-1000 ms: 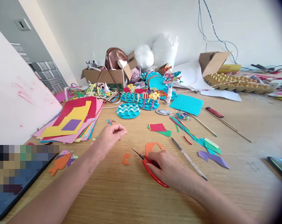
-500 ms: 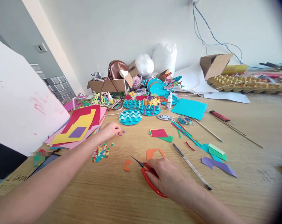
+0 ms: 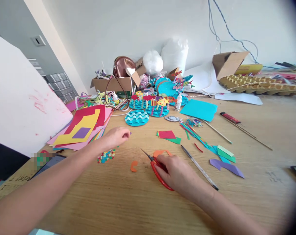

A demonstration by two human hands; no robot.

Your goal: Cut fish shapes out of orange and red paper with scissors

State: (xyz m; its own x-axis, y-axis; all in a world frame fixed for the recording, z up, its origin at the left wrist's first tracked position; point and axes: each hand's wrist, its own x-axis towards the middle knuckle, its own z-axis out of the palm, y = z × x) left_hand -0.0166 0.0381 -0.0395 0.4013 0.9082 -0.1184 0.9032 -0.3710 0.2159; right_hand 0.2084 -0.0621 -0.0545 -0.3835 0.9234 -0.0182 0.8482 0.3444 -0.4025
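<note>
We see the right hand (image 3: 176, 171) lying on the wooden table (image 3: 138, 202) with its fingers curled over the red handles of a pair of scissors (image 3: 157, 169); the hand is closed on those handles, and the thin dark blades poke out past the fingertips, up and to the left. Just beyond the knuckles an orange paper arch (image 3: 161, 152) lies flat, part of it hidden behind the hand. A small orange scrap (image 3: 133, 165) sits just left of the blade tips, apart from them. To the right of this hand a long slim pencil (image 3: 199, 167) lies slantwise on the wood, near but not touching.

The left hand (image 3: 117, 135) is stretched out further up the table, fingers bunched together with the tips pointing right. We cannot tell whether anything is pinched between them (a speck of purple shows at the fingertips, too small to read). Just below that hand, toward us, lies a patch of many-coloured paper dots (image 3: 106, 156). Left of it a stack of coloured paper sheets (image 3: 83, 125) fans out, yellow and red on top. Beyond the fingertips stands a teal wave-patterned disc (image 3: 136, 117), and between the two hands' reach, further right, a red square on green paper (image 3: 168, 135).
</note>
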